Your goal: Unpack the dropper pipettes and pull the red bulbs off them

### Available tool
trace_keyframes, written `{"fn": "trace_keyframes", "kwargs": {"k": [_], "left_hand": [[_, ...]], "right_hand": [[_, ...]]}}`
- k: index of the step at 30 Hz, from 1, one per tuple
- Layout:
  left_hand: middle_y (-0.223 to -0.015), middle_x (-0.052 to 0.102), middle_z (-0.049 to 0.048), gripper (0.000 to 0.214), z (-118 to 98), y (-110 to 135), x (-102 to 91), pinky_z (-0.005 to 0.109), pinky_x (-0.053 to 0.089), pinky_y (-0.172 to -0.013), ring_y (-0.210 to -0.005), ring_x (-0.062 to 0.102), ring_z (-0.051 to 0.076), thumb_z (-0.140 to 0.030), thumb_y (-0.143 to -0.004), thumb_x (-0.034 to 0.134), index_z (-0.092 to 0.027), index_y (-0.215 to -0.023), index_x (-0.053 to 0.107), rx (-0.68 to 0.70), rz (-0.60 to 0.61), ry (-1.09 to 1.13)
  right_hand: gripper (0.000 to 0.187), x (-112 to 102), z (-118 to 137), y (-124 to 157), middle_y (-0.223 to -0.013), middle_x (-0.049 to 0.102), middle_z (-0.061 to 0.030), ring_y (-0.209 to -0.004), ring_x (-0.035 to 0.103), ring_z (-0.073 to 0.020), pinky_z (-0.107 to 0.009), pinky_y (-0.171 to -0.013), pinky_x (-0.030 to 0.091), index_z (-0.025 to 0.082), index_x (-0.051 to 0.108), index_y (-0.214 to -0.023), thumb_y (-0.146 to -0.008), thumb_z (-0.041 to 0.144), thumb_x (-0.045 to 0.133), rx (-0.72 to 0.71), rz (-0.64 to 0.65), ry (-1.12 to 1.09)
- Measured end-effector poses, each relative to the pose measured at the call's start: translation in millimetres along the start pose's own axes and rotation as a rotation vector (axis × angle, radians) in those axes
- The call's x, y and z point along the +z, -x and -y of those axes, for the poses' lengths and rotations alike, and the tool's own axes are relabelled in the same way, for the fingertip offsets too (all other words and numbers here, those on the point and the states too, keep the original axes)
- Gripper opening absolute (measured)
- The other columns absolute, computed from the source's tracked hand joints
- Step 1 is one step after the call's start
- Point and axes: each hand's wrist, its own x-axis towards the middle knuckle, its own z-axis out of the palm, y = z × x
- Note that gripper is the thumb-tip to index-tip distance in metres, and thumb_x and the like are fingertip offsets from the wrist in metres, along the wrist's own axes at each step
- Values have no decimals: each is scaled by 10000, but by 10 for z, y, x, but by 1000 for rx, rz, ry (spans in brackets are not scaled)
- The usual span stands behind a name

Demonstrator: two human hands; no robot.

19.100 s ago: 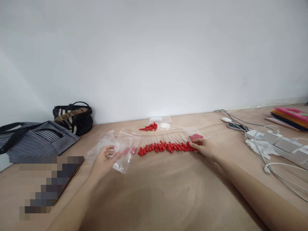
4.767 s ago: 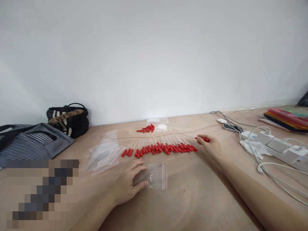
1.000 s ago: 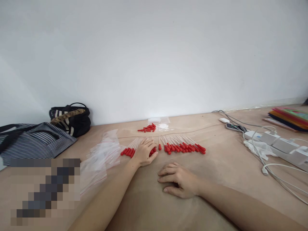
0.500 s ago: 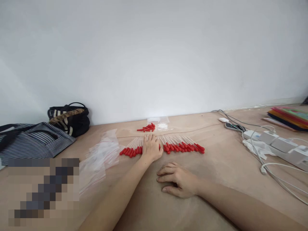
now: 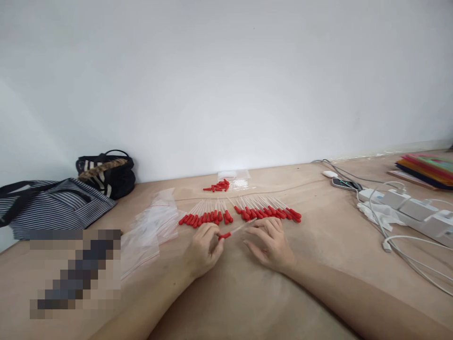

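Observation:
Between the thumb and fingers of my left hand (image 5: 204, 250), a dropper (image 5: 225, 235) is pinched by its red bulb. Its thin pale tube slants up to the right, toward my right hand (image 5: 271, 243). That hand is open, its thumb apart from the bent fingers; whether a fingertip touches the tube I cannot tell. Just beyond my hands lie two fanned groups of similar droppers, a left group (image 5: 205, 218) and a right group (image 5: 264, 212), red bulbs toward me. My right fingers partly cover the near edge of the right group.
Farther back lie loose red bulbs (image 5: 221, 185) beside a clear bag (image 5: 239, 178). Clear zip bags (image 5: 154, 226) spread at the left, near a striped bag (image 5: 60, 208) and a black bag (image 5: 118, 177). At right are a power strip (image 5: 421, 215), cables and colored folders (image 5: 428, 170).
My left hand has drawn back from the left group with a dropper in it. My right hand has moved slightly up and right, toward the dropper's tube. The view has shifted slightly.

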Motion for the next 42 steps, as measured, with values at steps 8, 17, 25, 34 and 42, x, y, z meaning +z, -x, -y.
{"fn": "trace_keyframes", "kwargs": {"k": [8, 17, 25, 34, 42], "left_hand": [[-751, 559, 26, 58, -43, 123, 45, 264, 445, -647, -702, 536, 149, -166, -808, 425, -179, -823, 479, 43, 107, 59], [-724, 622, 22, 145, -37, 80, 122, 238, 446, -624, -677, 580, 138, -246, -854, 434, -183, -798, 552, 15, 142, 144], [-587, 562, -27, 211, -12, 92, 126, 202, 387, -525, -540, 528, 105, -257, -847, 440, -185, -658, 501, -93, 204, 171], [-593, 567, -25, 195, -20, 91, 97, 212, 407, -531, -537, 528, 111, -228, -829, 442, -196, -642, 486, -113, 205, 218], [-606, 594, -25, 178, -23, 80, 83, 201, 419, -532, -544, 557, 109, -187, -816, 454, -192, -644, 499, -104, 191, 208]], "right_hand": [[180, 179, -70, 9, -670, 621, 15, -687, 515, -115, -378, -888, 226, 241, 637, -920, -825, 338, 518, -70, 207, -23], [244, 225, -55, -51, -569, 577, 13, -552, 451, -91, -308, -711, 225, 202, 642, -824, -871, 269, 413, -116, 327, -51], [215, 207, -42, -41, -562, 573, 29, -504, 377, -76, -296, -654, 177, 194, 611, -782, -856, 239, 414, -95, 401, -38], [274, 182, -17, -48, -551, 571, 31, -470, 344, -74, -291, -646, 181, 189, 585, -710, -872, 232, 369, -97, 402, -33], [272, 188, -25, -40, -559, 579, 26, -474, 348, -76, -292, -645, 186, 187, 576, -690, -866, 235, 376, -87, 409, -40]]}}
